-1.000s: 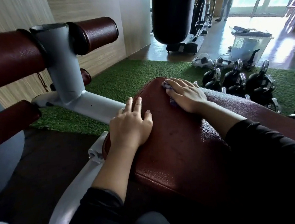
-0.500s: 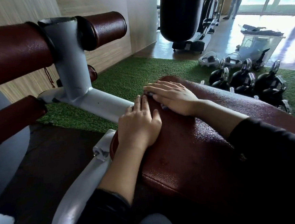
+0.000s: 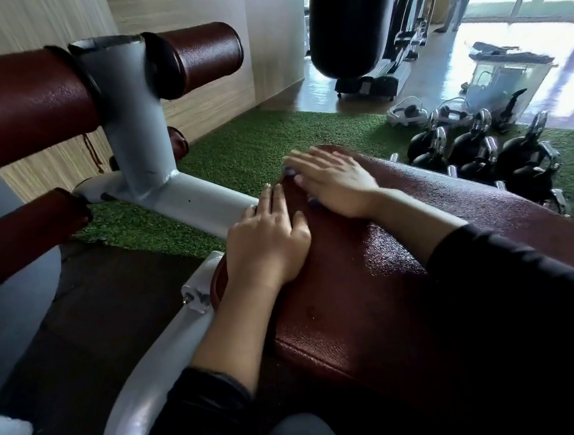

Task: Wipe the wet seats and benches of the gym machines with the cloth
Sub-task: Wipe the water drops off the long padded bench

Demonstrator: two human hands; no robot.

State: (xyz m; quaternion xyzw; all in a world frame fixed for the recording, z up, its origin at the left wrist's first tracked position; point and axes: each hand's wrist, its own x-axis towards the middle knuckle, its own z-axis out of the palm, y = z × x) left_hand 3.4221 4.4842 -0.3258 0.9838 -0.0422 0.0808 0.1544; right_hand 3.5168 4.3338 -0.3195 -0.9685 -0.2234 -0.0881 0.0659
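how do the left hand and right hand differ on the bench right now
The left hand lies flat on the bare bench, at its near left edge; the right hand lies flat on the cloth, farther up near the bench's end. The left hand's fingers point away from the person; the right hand's fingers point left across the bench. Both have straight fingers and dark sleeves.

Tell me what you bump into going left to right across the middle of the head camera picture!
Big red roller pad → grey metal post → left hand → right hand, flat on the cloth on the red bench → black kettlebells.
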